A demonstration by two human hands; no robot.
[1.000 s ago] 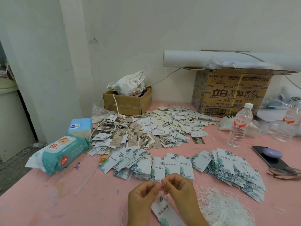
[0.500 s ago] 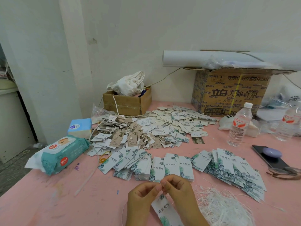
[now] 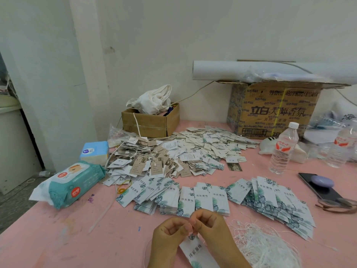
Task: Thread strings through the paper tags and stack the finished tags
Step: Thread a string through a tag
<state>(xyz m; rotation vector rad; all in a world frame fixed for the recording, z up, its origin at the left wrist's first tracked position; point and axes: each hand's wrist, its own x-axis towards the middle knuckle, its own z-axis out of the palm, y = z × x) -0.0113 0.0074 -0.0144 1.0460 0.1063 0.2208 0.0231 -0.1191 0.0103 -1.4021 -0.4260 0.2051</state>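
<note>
Tag [image 3: 195, 250] was pinched at its top between curled left hand [image 3: 170, 232] and right hand [image 3: 210, 223], apparently steadied for threading.

The table [image 3: 58, 238] is showing a matt pink top, scuffed and stained. The tag [image 3: 194, 251] is showing smooth white printed paper, as are the stacks [image 3: 202, 198]. The strings [image 3: 266, 246] are looking like thin white cord. Both boxes [image 3: 270, 113] are showing rough brown cardboard. The bottle [image 3: 283, 149] is gleaming as clear plastic, the wipes pack [image 3: 75, 188] as glossy film. The cloth [image 3: 152, 99] is lying white, matt and crumpled. The phone [image 3: 332, 195] is shining glossy black.
</note>
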